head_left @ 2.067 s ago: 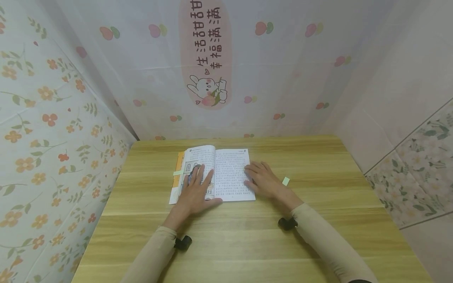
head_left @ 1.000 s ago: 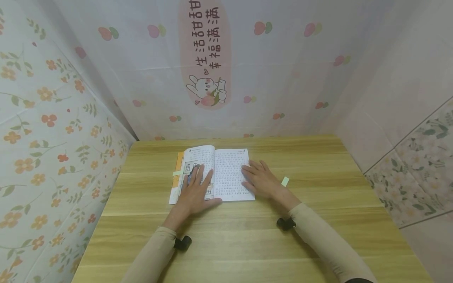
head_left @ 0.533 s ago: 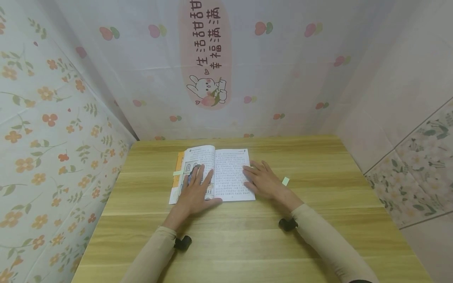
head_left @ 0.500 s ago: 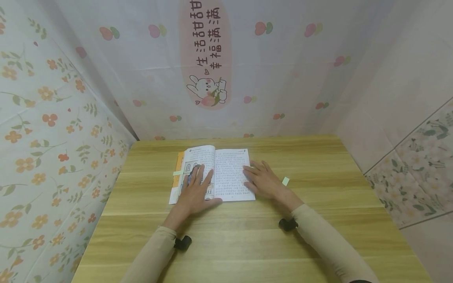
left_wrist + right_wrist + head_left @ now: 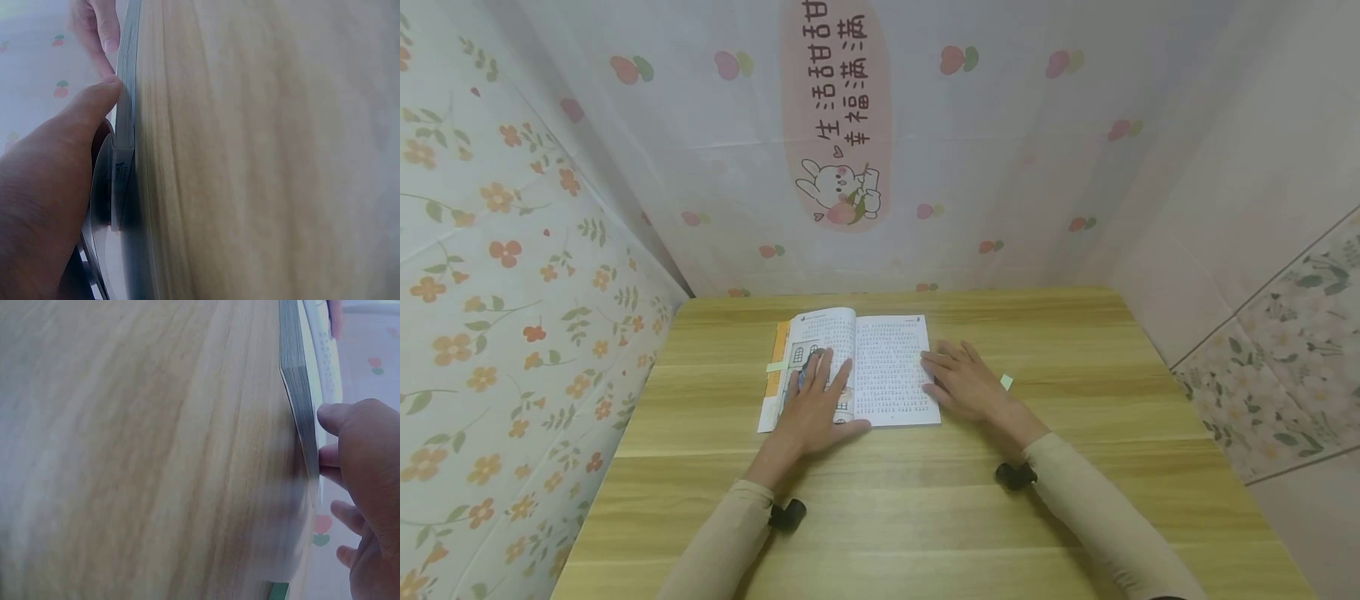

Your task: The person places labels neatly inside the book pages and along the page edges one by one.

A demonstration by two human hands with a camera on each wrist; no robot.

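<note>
An open book (image 5: 889,367) lies on the wooden table, with printed text on its right page and a drawing on the left one. My left hand (image 5: 811,415) rests spread over the left page, covering part of the drawing, its thumb along the lower edge near the spine. At the book's right edge is my right hand (image 5: 967,387), its loosely bent fingers touching the margin. The right wrist view shows the thumb (image 5: 334,417) and a fingertip close together at the edge of the page block (image 5: 292,337).
A pale green strip (image 5: 777,367) sticks out from the book's left side, and another green piece (image 5: 1006,382) lies right of my right hand. Bare wood (image 5: 880,517) spans the table's front. A patterned cloth (image 5: 1000,167) hangs behind the table, and a floral one (image 5: 497,292) at the left.
My right hand has shifted slightly to the right, from over the right page's margin to its edge. The left hand and the book have stayed in place.
</note>
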